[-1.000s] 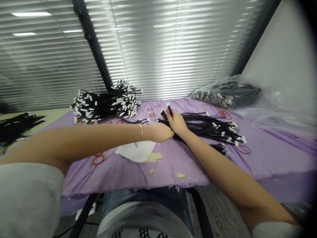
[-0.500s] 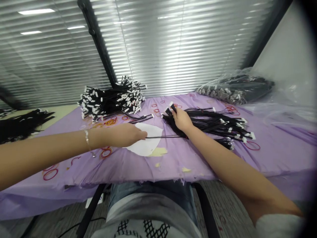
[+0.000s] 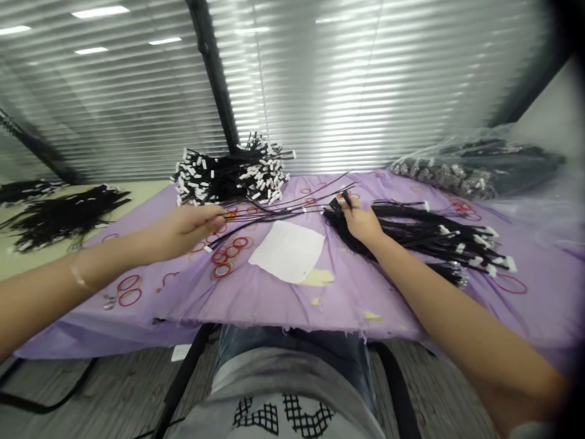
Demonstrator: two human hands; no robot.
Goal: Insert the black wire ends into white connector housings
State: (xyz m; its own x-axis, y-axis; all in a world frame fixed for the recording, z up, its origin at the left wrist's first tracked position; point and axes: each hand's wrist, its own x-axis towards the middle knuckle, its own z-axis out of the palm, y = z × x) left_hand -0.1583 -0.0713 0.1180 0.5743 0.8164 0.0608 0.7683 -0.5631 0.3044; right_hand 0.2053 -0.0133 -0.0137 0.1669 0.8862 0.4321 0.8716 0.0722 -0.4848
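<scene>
My left hand (image 3: 194,228) is closed, thumb and fingers pinched at the end of thin black cables (image 3: 269,214) that stretch rightward in front of a big pile of cables. Motion blurs these strands, so how many it holds I cannot tell. My right hand (image 3: 363,222) is wrapped around black cable ends (image 3: 339,202) at the left end of a bundle of black cables (image 3: 411,235) with white connectors. Between the hands, nearer me, lies a white sheet of paper (image 3: 287,251) on the purple table cover (image 3: 274,308).
The big pile of white-tipped cables (image 3: 233,174) lies by the blinds. Red rubber bands (image 3: 222,269) are scattered on the cover. Clear plastic bags with dark cables (image 3: 475,167) stand at the back right. More black cables (image 3: 68,213) lie at the far left.
My left hand has moved left and away from me, off the white paper, drawing thin cable toward the loose strands by the big pile. My right hand keeps its grip. The view has shifted left.
</scene>
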